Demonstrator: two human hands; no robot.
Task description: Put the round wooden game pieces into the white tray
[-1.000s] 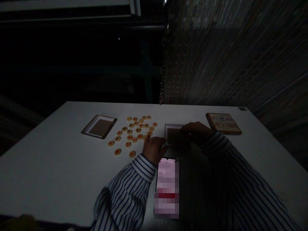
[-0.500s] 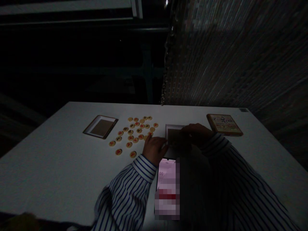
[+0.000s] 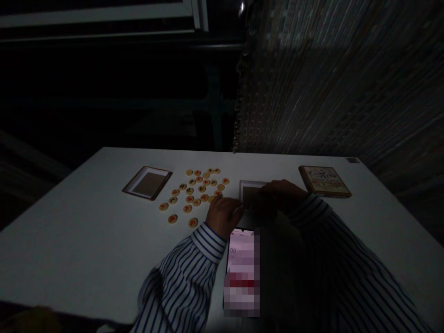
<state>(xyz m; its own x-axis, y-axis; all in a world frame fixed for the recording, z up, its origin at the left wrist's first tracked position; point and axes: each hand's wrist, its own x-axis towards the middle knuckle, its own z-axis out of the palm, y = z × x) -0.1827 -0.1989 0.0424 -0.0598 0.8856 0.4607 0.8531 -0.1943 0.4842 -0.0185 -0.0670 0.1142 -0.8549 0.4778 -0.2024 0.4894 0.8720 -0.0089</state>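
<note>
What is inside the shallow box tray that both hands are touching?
The tray shows a dark brown bottom inside a pale rim, with no game piece visible in the open part. The right hand and left hand cover its near and right parts, so those stay unseen.

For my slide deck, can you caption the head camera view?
Both hands, left and right, rest on a shallow box beside round game pieces on a dim table.

About twenty round game pieces (image 3: 199,192), two open trays (image 3: 147,182), one closed box (image 3: 324,180), one phone (image 3: 242,266).
</note>
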